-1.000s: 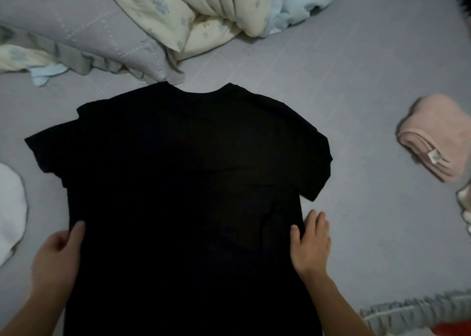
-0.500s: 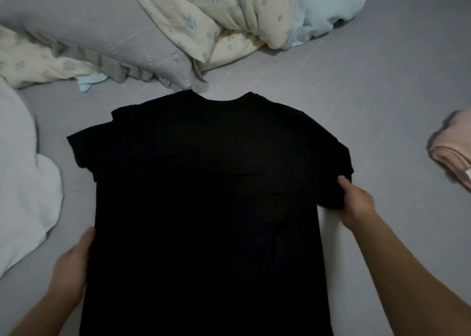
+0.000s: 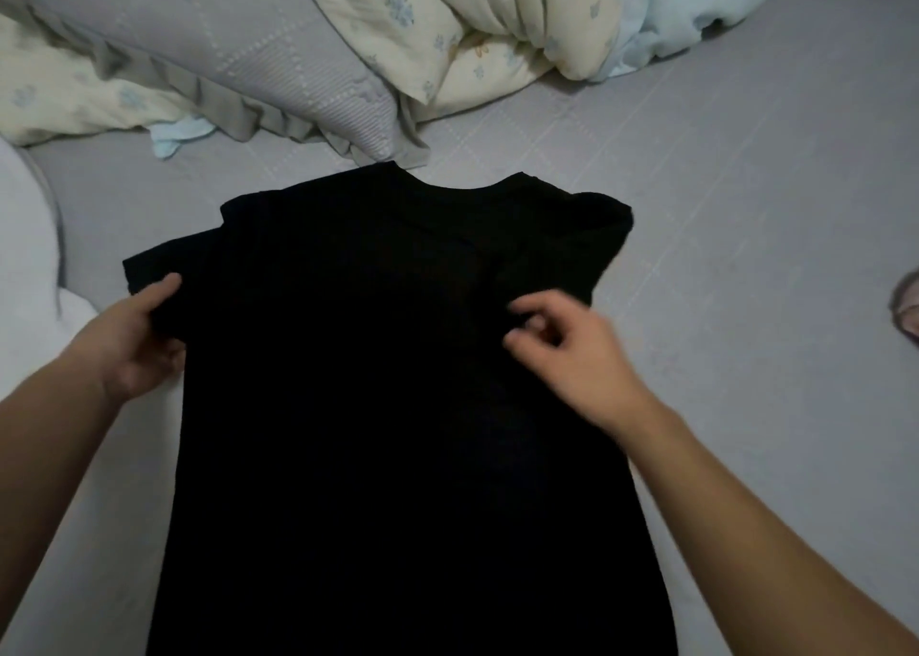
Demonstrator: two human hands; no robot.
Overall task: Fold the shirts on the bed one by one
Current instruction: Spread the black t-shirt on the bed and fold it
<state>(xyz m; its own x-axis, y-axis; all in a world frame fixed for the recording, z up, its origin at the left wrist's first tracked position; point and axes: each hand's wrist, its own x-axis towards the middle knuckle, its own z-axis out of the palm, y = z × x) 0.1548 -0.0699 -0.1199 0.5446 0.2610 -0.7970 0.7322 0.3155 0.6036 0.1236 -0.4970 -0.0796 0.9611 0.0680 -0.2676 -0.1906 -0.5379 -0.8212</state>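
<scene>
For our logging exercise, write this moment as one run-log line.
step: folding sleeves in | black shirt: flat on bed | left hand: grips left sleeve | right hand: over folded-in right sleeve, grip unclear

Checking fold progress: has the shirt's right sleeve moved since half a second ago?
Yes. The right sleeve has been folded inward over the black shirt, away from the bare grey bedsheet.

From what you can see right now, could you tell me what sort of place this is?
Most likely a bedroom: the black shirt lies on a bed's grey quilted sheet, with a grey pillow and a bunched floral duvet at its head.
</scene>
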